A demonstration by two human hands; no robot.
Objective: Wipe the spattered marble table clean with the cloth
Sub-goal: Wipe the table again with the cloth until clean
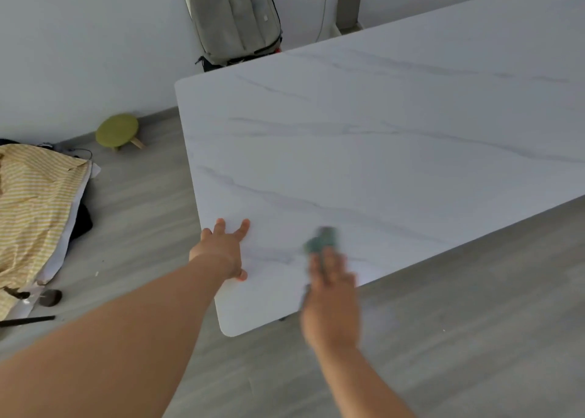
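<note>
White marble table (pixel 380 139) with grey veins, seen from above, near corner toward the viewer, above grey wood-look floor (pixel 474 322). Left hand (pixel 223 249) flat on the tabletop by its left edge, fingers spread straight. Right hand (pixel 330 294), motion-blurred, on the near edge and well apart from the left, fingers wrapped on a small teal cloth (pixel 321 241) touching the marble.

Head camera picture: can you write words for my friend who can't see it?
A person's right hand, blurred, holds a green cloth on a white marble table, while the left hand rests flat near the table's edge. A grey backpack sits beyond.
</note>
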